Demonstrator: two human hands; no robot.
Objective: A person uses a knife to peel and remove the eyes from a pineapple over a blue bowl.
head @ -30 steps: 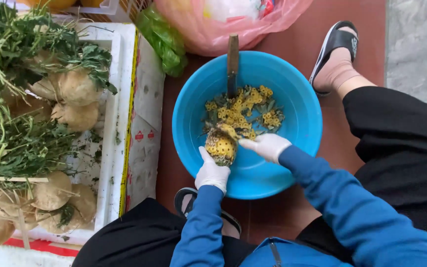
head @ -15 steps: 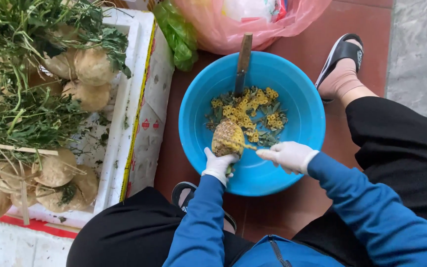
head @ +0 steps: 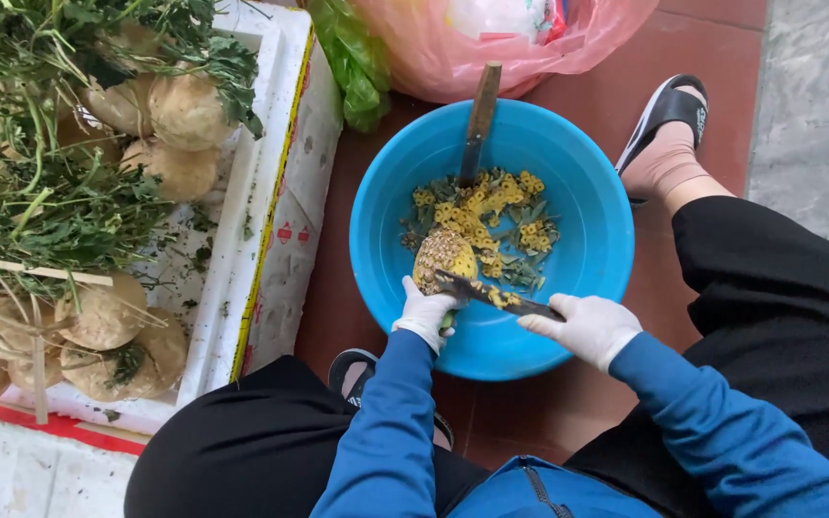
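Here, the white-gloved left hand (head: 426, 315) is gripping a half-peeled yellow pineapple (head: 444, 257) over the round blue plastic basin (head: 587, 206), while the gloved right hand (head: 587, 328) is clamping a dark-bladed knife (head: 491, 294) against it. Peelings (head: 501, 216) are lying inside; a white foam box (head: 275, 230) is sitting beside.

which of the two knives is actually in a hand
The dark-bladed knife, gripped by the right hand and laid against the pineapple. The wooden-handled knife just leans untouched on the basin's far rim.
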